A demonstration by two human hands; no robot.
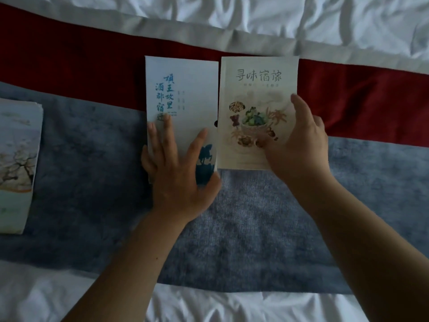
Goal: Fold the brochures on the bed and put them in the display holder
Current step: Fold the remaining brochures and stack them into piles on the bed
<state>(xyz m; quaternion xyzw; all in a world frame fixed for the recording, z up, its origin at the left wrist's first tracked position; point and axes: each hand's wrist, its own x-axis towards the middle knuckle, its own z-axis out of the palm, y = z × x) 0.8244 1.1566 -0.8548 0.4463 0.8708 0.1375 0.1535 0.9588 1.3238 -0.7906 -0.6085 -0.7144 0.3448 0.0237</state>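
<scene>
Two brochures lie side by side on the bed runner. The left one is a pale blue-white brochure [185, 89] with blue calligraphy and a dark horse figure near its lower edge. My left hand [178, 168] rests flat on its lower half with fingers spread and straight. To the right is a cream brochure [257, 89] with brown lettering and a picture of a food basket. My right hand [299, 145] lies over its lower right corner, with fingers reaching up the right edge and thumb on the cover. No display holder is in view.
A stack of folded brochures [17, 163] with a tree picture sits at the left edge of the view. The brochures lie on a grey-blue and red runner [267, 217] across rumpled white bedding [255, 15].
</scene>
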